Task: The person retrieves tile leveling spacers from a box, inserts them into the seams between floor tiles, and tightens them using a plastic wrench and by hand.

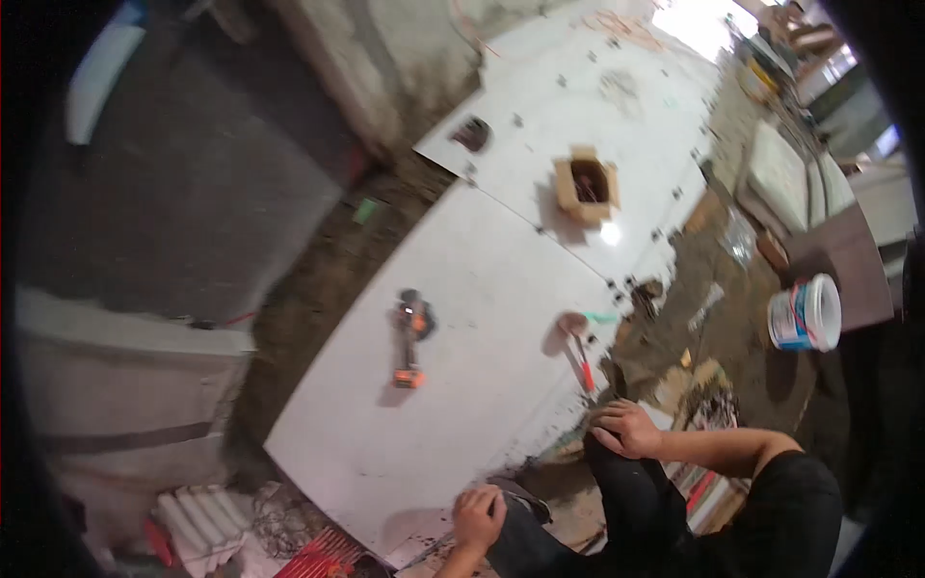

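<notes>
My left hand (479, 518) rests on my left knee with its fingers lying bent over the dark trouser cloth. On my right knee lies my right hand (628, 429), fingers draped over the front. Neither hand holds anything that I can see. Beyond the right hand, a mallet (584, 364) with a red handle lies on the large white tile (462, 385). A black and orange cordless power tool (409, 337) lies farther left on the same tile; blur hides its exact kind.
An open cardboard box (586, 191) and a dark round object (472, 135) sit on the farther tile (540, 106). Several small dark pieces line the joints. At right stands a white bucket (817, 313) on rough, dirty floor. Red slatted plastic (323, 557) lies at lower left.
</notes>
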Tool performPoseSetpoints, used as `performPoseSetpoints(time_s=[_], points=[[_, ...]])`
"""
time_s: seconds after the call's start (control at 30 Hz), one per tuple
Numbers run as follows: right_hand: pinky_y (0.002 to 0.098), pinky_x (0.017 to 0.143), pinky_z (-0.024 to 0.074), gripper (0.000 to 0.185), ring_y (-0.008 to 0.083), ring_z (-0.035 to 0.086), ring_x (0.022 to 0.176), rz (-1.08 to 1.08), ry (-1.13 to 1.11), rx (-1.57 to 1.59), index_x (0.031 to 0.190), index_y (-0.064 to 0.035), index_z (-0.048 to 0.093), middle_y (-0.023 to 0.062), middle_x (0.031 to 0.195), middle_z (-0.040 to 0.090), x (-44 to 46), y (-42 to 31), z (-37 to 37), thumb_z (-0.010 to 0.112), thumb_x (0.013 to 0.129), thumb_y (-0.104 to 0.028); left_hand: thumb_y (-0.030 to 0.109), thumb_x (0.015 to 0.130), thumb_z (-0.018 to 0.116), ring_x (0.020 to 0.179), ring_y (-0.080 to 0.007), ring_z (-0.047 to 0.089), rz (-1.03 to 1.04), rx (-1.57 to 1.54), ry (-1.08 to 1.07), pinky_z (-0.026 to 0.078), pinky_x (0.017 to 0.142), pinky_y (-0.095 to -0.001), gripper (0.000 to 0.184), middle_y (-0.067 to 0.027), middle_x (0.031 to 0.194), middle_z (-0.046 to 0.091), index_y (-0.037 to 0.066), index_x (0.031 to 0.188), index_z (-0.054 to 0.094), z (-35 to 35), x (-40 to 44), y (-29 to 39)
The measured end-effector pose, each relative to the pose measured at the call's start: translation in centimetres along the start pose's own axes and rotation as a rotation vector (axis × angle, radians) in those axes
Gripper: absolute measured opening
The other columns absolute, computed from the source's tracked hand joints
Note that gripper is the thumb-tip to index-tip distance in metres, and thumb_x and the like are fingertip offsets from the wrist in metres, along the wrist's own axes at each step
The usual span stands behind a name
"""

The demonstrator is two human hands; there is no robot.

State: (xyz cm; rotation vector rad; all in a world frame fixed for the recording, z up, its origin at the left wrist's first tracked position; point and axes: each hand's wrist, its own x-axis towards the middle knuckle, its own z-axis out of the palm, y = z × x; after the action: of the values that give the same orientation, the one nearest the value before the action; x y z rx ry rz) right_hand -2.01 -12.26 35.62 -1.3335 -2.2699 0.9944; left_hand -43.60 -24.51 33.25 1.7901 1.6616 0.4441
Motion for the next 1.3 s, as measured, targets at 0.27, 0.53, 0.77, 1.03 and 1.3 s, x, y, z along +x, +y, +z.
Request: performPoseSetpoints(time_s=[0.27,0.53,0.77,1.03,1.3], points=[[0.0518,0.077,0.0613,0.035,0.0397,0.075,0.087,-0.057,-0.270,0.217,0.108,-0.0072,0.082,0.0179,0.094,0.075,-6.7,-27.2,-22.5,0.083,0.108,-0.043,0.037,0.106,0.086,0.103,-0.0277,0.082,-0.351,-0.605,-0.615,0.063,0.097,-0.0427,0.033,-0.0097,0.105,0.086,0.006,0.118,0.086,-21.0,-10.3,24.1],[0.0459,0.086,0.0607,0.024,0.0335,0.080,0.099,0.057,-0.903,0.722,0.112,-0.0008,0.081,0.0167,0.109,0.082,-4.9,-56.7,-52.8,0.086,0.109,-0.024,0.025,0.111,0.080,0.086,-0.0123,0.077,-0.240,-0.832,-0.814,0.063,0.078,-0.0320,0.022,-0.0058,0.097,0.084,0.003,0.113,0.084,-56.7,-10.8,49.5],[0.0509,0.087,0.0608,0.027,0.0421,0.078,0.105,-0.172,-0.959,0.670,0.119,0.0004,0.077,0.0195,0.110,0.079,-10.6,-58.4,-60.5,0.085,0.108,-0.023,0.025,0.108,0.083,0.090,-0.0215,0.079,0.063,-0.813,-0.695,0.062,0.080,-0.0351,0.024,-0.0115,0.101,0.081,0.001,0.113,0.083,-55.6,-14.9,64.3],[0.0524,0.084,0.0614,0.029,0.0429,0.078,0.101,-0.317,-1.011,0.395,0.126,-0.0031,0.077,0.0181,0.110,0.079,-12.4,-61.1,-62.7,0.084,0.107,-0.023,0.040,0.108,0.083,0.091,-0.0300,0.077,0.021,-0.535,-0.767,0.061,0.083,-0.0425,0.039,-0.0135,0.104,0.075,0.003,0.119,0.079,-56.4,-16.8,69.7],[0.0571,0.087,0.0588,0.022,0.0482,0.074,0.099,-0.291,-0.914,0.418,0.110,-0.0008,0.072,0.0225,0.100,0.074,-13.4,-62.5,-62.8,0.080,0.102,-0.020,0.041,0.101,0.084,0.089,-0.0331,0.077,0.048,-0.404,-0.825,0.061,0.082,-0.0455,0.042,-0.0157,0.099,0.075,0.001,0.114,0.078,-57.6,-15.3,72.1]])
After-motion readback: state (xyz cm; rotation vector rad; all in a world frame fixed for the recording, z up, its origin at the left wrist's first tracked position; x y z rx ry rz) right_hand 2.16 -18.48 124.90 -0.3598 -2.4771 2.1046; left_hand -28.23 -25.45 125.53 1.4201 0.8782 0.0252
